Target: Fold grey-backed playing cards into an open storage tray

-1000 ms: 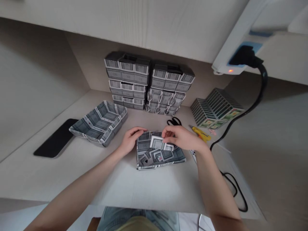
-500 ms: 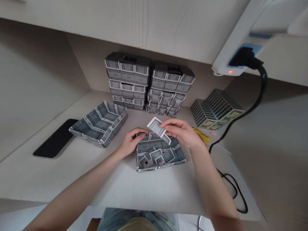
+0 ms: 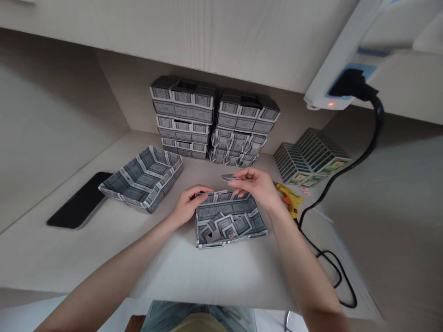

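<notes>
A shallow tray made of folded playing cards [image 3: 214, 210] sits on the desk before me, with several loose folded cards [image 3: 226, 226] lying inside. My left hand [image 3: 189, 203] grips the tray's far left corner, thumb inside and fingers behind the wall. Over the tray's far edge, my right hand [image 3: 255, 186] pinches a folded playing card [image 3: 228, 177], seen nearly edge-on. A yellow glue gun [image 3: 292, 199] lies just right of that hand, partly hidden by the wrist.
A second card tray [image 3: 152, 196] and a black phone [image 3: 79, 200] lie at left. Stacked card boxes [image 3: 183, 110] stand against the back wall. At right are green-edged card stacks [image 3: 311, 154], a black cord [image 3: 374, 138] and a power strip [image 3: 341, 60] overhead.
My right hand has turned the folded card from face-on to nearly edge-on and shifted slightly left, uncovering more of the glue gun. My left hand and the tray have stayed put.
</notes>
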### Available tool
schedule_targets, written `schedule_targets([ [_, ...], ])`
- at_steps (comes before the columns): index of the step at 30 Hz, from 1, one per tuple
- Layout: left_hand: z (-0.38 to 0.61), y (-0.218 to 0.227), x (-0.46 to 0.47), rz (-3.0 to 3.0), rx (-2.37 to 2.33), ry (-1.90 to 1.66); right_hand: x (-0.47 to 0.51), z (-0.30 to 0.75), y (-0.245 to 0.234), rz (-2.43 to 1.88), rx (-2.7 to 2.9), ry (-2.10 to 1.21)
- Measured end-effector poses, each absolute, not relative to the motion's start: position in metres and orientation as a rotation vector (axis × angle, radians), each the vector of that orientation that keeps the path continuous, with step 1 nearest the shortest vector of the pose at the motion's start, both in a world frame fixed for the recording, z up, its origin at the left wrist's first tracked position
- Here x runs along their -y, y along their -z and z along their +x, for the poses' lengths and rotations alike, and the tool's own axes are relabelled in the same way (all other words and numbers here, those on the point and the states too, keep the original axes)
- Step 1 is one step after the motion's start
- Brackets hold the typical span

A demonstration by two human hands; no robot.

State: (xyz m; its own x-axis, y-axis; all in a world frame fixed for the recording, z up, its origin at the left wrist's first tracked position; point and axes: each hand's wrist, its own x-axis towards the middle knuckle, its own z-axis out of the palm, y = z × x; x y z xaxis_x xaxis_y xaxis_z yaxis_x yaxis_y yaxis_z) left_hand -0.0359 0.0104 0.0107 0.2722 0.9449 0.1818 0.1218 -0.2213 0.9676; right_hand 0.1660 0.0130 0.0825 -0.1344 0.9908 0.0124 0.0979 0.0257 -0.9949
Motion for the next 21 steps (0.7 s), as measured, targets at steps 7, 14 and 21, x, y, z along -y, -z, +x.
schedule_targets([
  [7, -0.036, -0.008, -0.011, 1.597, -1.020, -1.076, -0.013, 0.159, -0.077, -1.200, 1.509, -1.243],
  [14, -0.038, -0.011, -0.007, 1.637, -0.873, -1.178, -0.012, 0.148, -0.070, -1.096, 1.443, -1.314],
  [21, -0.041, -0.013, -0.005, 1.751, -0.970, -1.214, -0.014, 0.150, -0.064, -1.184, 1.698, -0.927],
])
